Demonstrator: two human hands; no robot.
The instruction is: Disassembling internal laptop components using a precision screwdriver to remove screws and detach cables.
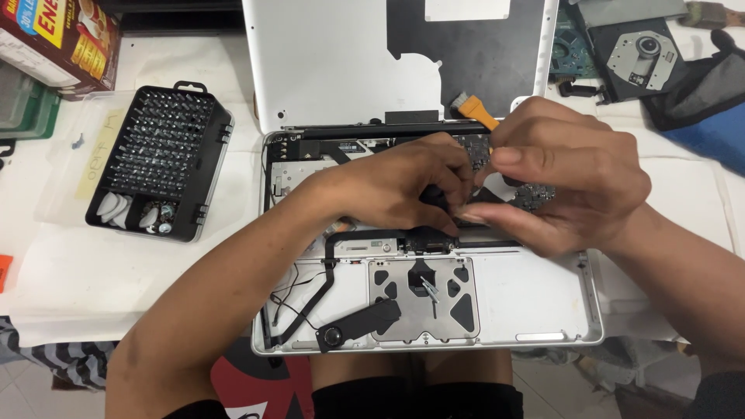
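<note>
A dark circuit board [508, 182] is sitting over the opened white laptop [543, 310], mostly hidden. The left hand [396, 190] and right hand [566, 182] are both pinching its edges from either side.

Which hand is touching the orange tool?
The right hand. Its fingertips pinch the orange tool above the open laptop, while the left hand lies lower, on the dark board.

hands 2 [403, 186] [566, 178] | laptop 1 [535, 295] | bit case 1 [159, 159] | cardboard box 1 [58, 39] | optical drive 1 [640, 58]
</note>
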